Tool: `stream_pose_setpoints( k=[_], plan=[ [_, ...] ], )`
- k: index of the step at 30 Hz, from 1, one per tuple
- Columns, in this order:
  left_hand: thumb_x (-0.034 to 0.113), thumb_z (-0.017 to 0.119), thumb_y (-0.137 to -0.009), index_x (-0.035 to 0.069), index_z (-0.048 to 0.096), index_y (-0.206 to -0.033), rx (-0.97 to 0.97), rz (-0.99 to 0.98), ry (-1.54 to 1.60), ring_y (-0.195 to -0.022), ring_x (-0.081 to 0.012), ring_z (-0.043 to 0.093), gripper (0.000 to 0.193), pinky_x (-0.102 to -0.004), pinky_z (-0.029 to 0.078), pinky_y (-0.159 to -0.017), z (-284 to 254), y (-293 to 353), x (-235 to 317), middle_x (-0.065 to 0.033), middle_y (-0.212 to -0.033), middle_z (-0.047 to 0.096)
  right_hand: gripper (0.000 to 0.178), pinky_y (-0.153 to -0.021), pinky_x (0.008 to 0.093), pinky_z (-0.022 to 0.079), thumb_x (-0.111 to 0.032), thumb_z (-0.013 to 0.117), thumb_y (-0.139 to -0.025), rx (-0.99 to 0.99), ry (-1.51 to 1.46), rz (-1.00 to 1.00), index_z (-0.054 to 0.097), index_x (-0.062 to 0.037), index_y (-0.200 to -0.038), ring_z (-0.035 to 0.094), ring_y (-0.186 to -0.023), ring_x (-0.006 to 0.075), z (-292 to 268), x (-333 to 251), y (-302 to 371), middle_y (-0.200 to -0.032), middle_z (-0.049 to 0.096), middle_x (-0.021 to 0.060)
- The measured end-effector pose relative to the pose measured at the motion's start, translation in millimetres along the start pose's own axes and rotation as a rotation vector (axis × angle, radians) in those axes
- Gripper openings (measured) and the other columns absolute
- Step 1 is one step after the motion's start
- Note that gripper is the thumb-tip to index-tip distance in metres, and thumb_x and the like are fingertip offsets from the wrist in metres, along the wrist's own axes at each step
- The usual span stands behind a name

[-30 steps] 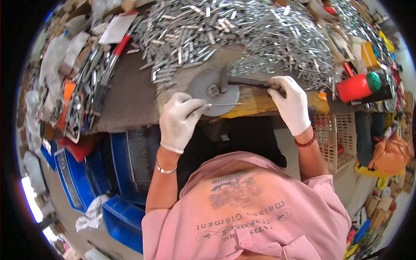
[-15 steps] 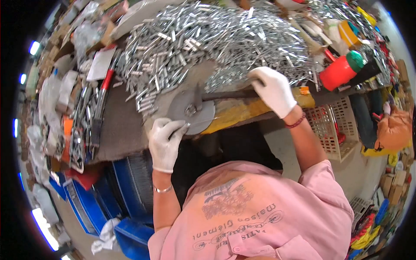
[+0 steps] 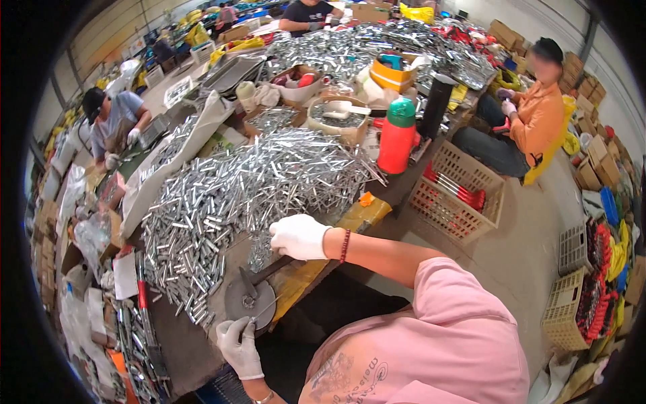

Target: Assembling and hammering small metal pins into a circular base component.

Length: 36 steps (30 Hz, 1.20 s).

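My left hand (image 3: 239,347), in a white glove, pinches a thin metal pin and holds its tip on a round grey metal disc (image 3: 250,304) at the table's near edge. My right hand (image 3: 299,236), also gloved, grips the dark handle of a hammer (image 3: 266,275). The hammer's head rests on the disc, just above the pin. A large heap of short silver metal tubes (image 3: 235,188) lies right behind the disc and beside my right hand.
A red flask with a green cap (image 3: 397,138) stands past the heap. A beige plastic crate (image 3: 457,192) sits on the floor to the right. One seated person in orange (image 3: 535,114) works on the right, another person (image 3: 111,121) on the far left. Boxes and bowls crowd the table's far end.
The view has swung so the table now runs away to the upper right. Both hands stay at the disc; the hammer head has come down onto it.
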<state>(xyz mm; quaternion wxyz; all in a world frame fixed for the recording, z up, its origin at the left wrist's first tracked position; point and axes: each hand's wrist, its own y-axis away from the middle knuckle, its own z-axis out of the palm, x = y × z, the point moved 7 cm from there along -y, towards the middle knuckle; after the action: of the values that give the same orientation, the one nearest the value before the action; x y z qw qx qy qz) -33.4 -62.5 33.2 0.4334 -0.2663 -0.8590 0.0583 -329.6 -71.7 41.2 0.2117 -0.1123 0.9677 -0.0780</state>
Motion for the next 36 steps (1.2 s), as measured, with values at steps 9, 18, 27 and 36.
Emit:
stream_pose_setpoints(
  k=[9, 18, 27, 36],
  plan=[
    [0.007, 0.083, -0.084, 0.005, 0.08, -0.093, 0.011, 0.057, -0.015, -0.087, -0.0299, 0.068, 0.01, -0.0391, 0.054, -0.08, 9, -29, 8, -0.0128, -0.093, 0.069, 0.012, -0.079, 0.0407, 0.057, -0.017, 0.078, -0.085, 0.155, -0.16, -0.146, 0.077, -0.0126, -0.096, 0.069, -0.091, 0.0307, -3, -79, 13, -0.093, 0.067, 0.0071],
    [0.011, 0.089, -0.078, 0.008, 0.082, -0.093, 0.089, -0.076, 0.093, -0.08, -0.0242, 0.067, 0.017, -0.036, 0.053, -0.071, 10, -3, -24, -0.0077, -0.088, 0.068, 0.006, -0.075, 0.0406, 0.056, -0.012, 0.076, -0.086, 0.061, -0.123, -0.175, 0.071, -0.0097, -0.088, 0.068, -0.087, 0.0301, 44, -105, 7, -0.092, 0.065, 0.0068],
    [0.007, 0.089, -0.078, 0.007, 0.081, -0.093, 0.12, 0.012, 0.052, -0.079, -0.024, 0.066, 0.017, -0.0352, 0.053, -0.07, 4, -5, -15, -0.008, -0.087, 0.067, 0.005, -0.073, 0.0409, 0.056, -0.011, 0.074, -0.085, 0.049, -0.1, -0.23, 0.069, -0.0102, -0.085, 0.068, -0.085, 0.0305, 41, -105, 4, -0.091, 0.064, 0.0072],
    [0.004, 0.087, -0.078, 0.007, 0.081, -0.093, 0.088, -0.007, 0.048, -0.079, -0.0246, 0.066, 0.016, -0.0357, 0.052, -0.071, 4, -8, -11, -0.0088, -0.088, 0.068, 0.006, -0.073, 0.0419, 0.057, -0.014, 0.073, -0.086, 0.023, -0.088, -0.273, 0.07, -0.0092, -0.088, 0.068, -0.084, 0.0316, 44, -101, -5, -0.091, 0.064, 0.0086]
  ],
)
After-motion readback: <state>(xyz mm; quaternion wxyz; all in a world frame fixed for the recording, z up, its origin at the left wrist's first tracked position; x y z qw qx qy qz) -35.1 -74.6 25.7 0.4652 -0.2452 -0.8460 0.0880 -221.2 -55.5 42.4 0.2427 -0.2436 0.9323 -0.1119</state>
